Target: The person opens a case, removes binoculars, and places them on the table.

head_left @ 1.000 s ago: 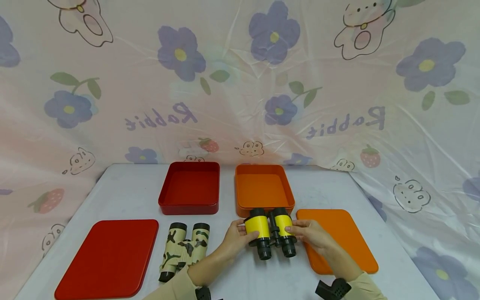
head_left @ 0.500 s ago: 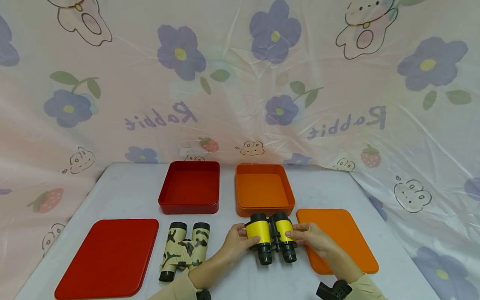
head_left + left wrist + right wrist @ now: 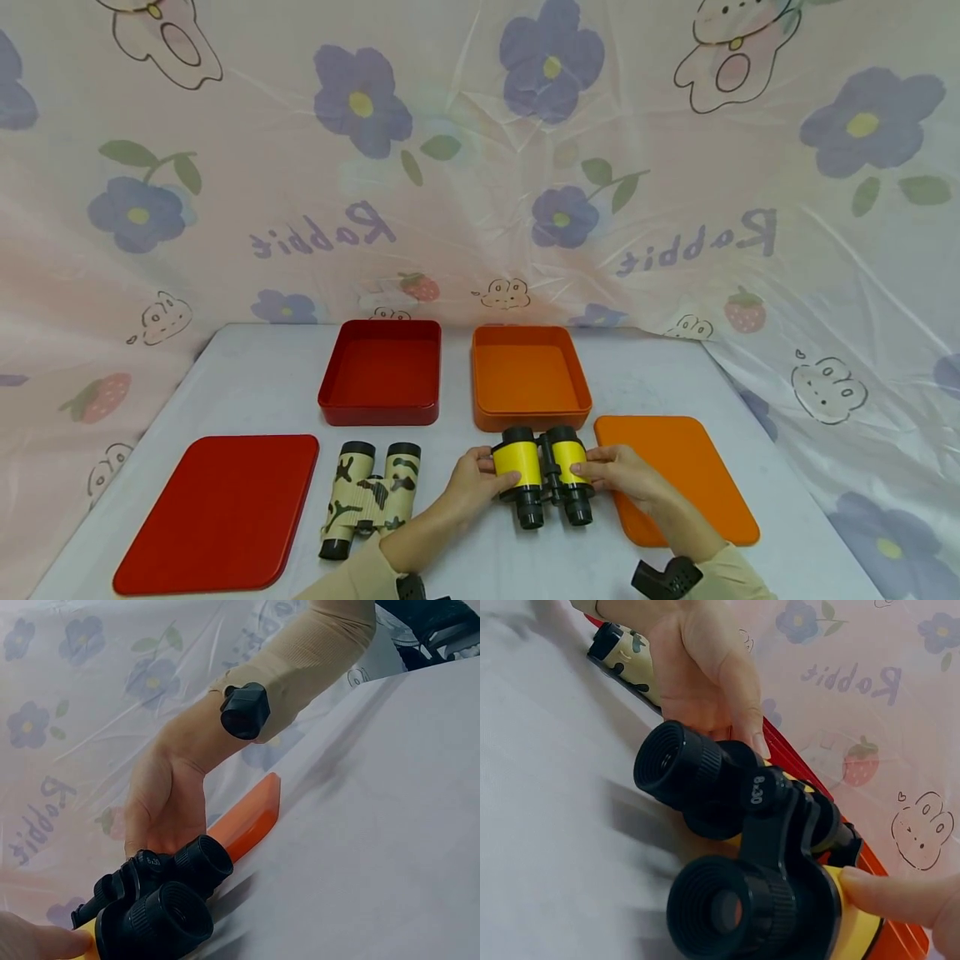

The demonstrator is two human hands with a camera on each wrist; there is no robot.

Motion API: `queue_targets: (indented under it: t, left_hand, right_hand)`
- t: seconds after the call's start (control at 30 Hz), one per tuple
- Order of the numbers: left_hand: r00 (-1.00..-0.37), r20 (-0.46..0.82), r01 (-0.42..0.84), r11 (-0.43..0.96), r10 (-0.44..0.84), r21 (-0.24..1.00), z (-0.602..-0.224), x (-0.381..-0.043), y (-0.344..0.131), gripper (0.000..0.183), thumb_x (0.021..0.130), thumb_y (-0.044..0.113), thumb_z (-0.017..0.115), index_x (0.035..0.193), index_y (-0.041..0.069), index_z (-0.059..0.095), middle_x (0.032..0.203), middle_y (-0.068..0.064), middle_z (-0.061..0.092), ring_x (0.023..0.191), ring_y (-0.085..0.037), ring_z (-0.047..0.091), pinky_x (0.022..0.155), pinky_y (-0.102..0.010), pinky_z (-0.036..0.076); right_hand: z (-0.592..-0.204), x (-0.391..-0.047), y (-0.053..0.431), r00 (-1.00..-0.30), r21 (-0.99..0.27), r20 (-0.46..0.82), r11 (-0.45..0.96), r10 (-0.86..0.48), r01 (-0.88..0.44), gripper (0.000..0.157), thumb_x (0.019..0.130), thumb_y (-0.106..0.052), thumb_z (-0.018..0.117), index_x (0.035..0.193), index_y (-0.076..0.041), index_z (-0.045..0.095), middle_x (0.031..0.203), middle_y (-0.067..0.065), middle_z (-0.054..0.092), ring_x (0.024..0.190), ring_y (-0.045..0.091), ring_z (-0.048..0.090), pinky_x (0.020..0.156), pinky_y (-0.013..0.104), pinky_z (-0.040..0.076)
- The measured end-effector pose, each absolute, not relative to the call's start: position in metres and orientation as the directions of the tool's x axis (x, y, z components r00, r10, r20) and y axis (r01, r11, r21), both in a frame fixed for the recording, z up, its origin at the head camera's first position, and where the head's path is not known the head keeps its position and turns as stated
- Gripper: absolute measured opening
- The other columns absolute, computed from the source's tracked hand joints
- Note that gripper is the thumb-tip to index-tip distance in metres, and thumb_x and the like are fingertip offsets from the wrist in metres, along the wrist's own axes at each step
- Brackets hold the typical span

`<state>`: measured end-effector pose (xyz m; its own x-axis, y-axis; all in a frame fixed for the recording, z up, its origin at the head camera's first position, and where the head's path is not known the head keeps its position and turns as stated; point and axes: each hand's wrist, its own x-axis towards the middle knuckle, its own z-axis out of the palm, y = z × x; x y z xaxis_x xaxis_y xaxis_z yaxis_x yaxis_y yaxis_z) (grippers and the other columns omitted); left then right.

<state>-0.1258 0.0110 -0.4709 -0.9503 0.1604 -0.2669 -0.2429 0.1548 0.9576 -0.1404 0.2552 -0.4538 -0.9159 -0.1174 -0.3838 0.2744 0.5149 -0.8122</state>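
Note:
Both hands hold a pair of yellow and black binoculars (image 3: 551, 479) in front of the orange box (image 3: 528, 375). My left hand (image 3: 471, 487) grips the left barrel, thumb on its yellow part. On the right barrel, my right hand (image 3: 626, 479) has its thumb and fingers at the outer side. The black eyepieces (image 3: 724, 907) point back toward the person, and "8x30" is printed near the hinge in the right wrist view. Shadows lie below the binoculars; whether they touch the table I cannot tell. Left of the left forearm lie camouflage binoculars (image 3: 369, 500).
A dark red open box (image 3: 378, 408) stands at the back, left of the orange one. Its red lid (image 3: 217, 517) lies at the left, and an orange lid (image 3: 682, 475) lies at the right, partly behind the right hand. A printed cloth (image 3: 465, 167) hangs behind the white table (image 3: 255, 375).
Held in both hands, the yellow binoculars have come slightly nearer the person, away from the orange box. Over the last half second they have stayed almost still.

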Motion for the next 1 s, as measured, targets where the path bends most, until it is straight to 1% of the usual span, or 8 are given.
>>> queue_targets:
  t: [0.2, 0.33, 0.57, 0.73, 1.0]
  left_hand:
    - [-0.941, -0.307, -0.28, 0.179, 0.144, 0.943, -0.4714, -0.1289, 0.0116, 0.068, 0.085, 0.016, 0.074, 0.136, -0.011, 0.038, 0.111, -0.02, 0.062, 0.091, -0.017, 0.063, 0.088, -0.035, 0.058]
    - [-0.937, -0.317, -0.288, 0.192, 0.147, 0.938, -0.4723, -0.1293, 0.0116, 0.067, 0.085, 0.017, 0.073, 0.135, -0.011, 0.039, 0.11, -0.02, 0.062, 0.09, -0.016, 0.062, 0.087, -0.034, 0.059]
    - [-0.938, -0.31, -0.276, 0.205, 0.156, 0.939, -0.4744, -0.1288, 0.012, 0.067, 0.085, 0.016, 0.073, 0.135, -0.014, 0.039, 0.11, -0.02, 0.063, 0.091, -0.016, 0.061, 0.09, -0.036, 0.058]
    - [-0.939, -0.304, -0.27, 0.202, 0.158, 0.941, -0.4744, -0.1285, 0.0121, 0.068, 0.085, 0.015, 0.073, 0.136, -0.015, 0.038, 0.11, -0.02, 0.063, 0.092, -0.016, 0.062, 0.091, -0.036, 0.057]
    - [-0.942, -0.289, -0.25, 0.218, 0.168, 0.943, -0.4742, -0.1282, 0.0114, 0.067, 0.087, 0.015, 0.071, 0.136, -0.015, 0.037, 0.112, -0.021, 0.061, 0.095, -0.019, 0.061, 0.091, -0.037, 0.057]
  right_hand:
    - [-0.4519, -0.1409, 0.2537, -0.92, -0.806, -0.377, 0.528, -0.107, 0.269, 0.063, 0.089, -0.028, 0.069, 0.126, 0.019, 0.049, 0.114, 0.022, 0.067, 0.088, 0.018, 0.063, 0.086, 0.039, 0.057]
    - [-0.4514, -0.1408, 0.253, -0.922, -0.793, -0.377, 0.544, -0.084, 0.274, 0.062, 0.087, -0.028, 0.071, 0.124, 0.018, 0.053, 0.108, 0.019, 0.069, 0.086, 0.018, 0.062, 0.082, 0.036, 0.057]
    - [-0.4522, -0.1404, 0.2525, -0.927, -0.774, -0.37, 0.574, -0.065, 0.268, 0.069, 0.084, -0.033, 0.074, 0.124, 0.018, 0.053, 0.103, 0.016, 0.072, 0.081, 0.015, 0.062, 0.078, 0.034, 0.059]
    - [-0.4535, -0.1405, 0.2534, -0.929, -0.776, -0.36, 0.58, -0.084, 0.248, 0.067, 0.083, -0.035, 0.075, 0.12, 0.017, 0.056, 0.098, 0.012, 0.073, 0.079, 0.014, 0.062, 0.076, 0.034, 0.059]
    - [-0.4517, -0.1399, 0.253, -0.928, -0.768, -0.364, 0.587, -0.075, 0.254, 0.063, 0.083, -0.035, 0.075, 0.118, 0.015, 0.059, 0.099, 0.013, 0.072, 0.078, 0.014, 0.063, 0.076, 0.036, 0.061]
